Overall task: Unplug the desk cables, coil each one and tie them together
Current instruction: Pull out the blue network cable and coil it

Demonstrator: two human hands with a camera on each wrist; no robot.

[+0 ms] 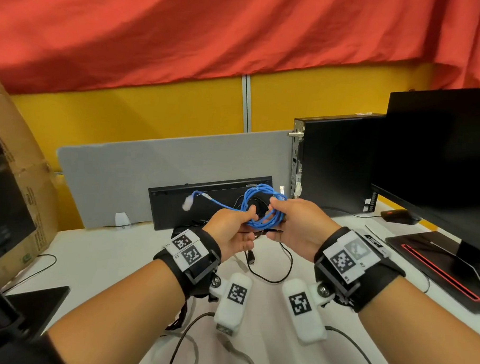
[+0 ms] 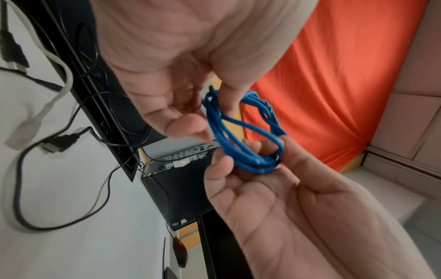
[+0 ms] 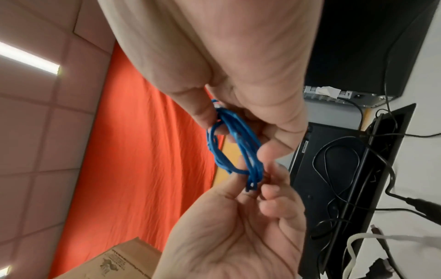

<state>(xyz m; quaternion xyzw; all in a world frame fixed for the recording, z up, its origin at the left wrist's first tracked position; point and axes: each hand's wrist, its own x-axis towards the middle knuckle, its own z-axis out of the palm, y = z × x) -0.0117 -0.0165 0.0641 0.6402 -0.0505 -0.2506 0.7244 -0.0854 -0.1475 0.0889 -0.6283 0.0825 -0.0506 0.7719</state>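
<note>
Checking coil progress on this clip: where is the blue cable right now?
In the head view the blue cable is coiled in mid-air at centre, held between the left hand and right hand, just in front of the upturned black keyboard.

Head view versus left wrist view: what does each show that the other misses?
Only the head view shows the monitor, the cardboard box, both wrist bands and the cable's loose plug end.

Only the left wrist view shows the PC's rear ports close up and a grey plug on the desk.

Both show the left hand and right hand gripping the blue coil, plus the keyboard.
</note>
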